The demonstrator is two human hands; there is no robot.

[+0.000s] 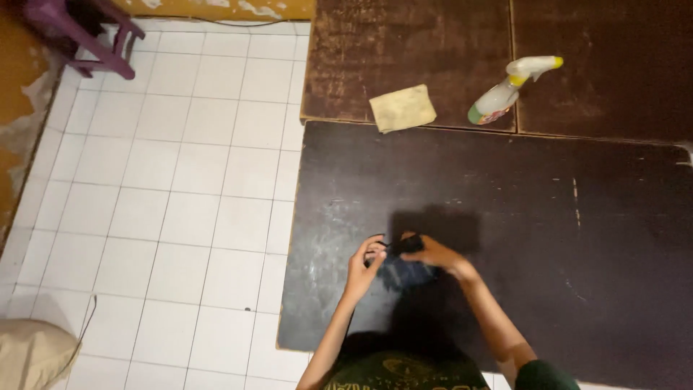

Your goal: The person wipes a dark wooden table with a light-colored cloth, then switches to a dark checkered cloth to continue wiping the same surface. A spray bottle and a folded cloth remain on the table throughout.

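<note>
left hand (363, 266) + right hand (432, 254) pinch dark cloth (408, 273) | bunched, maybe denim-blue | on table (541, 217)

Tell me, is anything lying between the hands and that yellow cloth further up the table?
Nothing visible does. Both the left hand and right hand hold a small dark object over the dark table. The stretch of tabletop up to the yellow cloth shows only bare surface; the spray bottle lies off to the right.
</note>
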